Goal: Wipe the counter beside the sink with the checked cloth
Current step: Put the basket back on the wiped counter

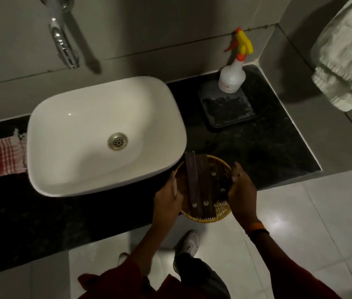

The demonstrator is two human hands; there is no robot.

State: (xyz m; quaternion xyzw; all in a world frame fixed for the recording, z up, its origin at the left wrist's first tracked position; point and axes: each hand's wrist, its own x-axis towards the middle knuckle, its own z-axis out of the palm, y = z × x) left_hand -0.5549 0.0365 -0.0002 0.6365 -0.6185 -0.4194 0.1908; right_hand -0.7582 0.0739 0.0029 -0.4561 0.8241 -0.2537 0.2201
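Observation:
The red-and-white checked cloth [1, 157] lies folded on the dark counter [268, 152], left of the white basin [97, 117]. Neither hand is near it. Both hands grip a round woven basket [218, 209] at the counter's front edge, to the right of the basin. My left hand [167, 196] holds its left rim and my right hand [242, 190] holds its right rim. Dark brown flat boxes [201, 186] lie inside the basket.
A white spray bottle [232, 77] with a yellow and orange trigger stands on a dark square tray [227, 108] at the back right. A chrome tap [62, 37] hangs over the basin. A white towel [347, 61] hangs at the far right. Pale floor tiles lie below.

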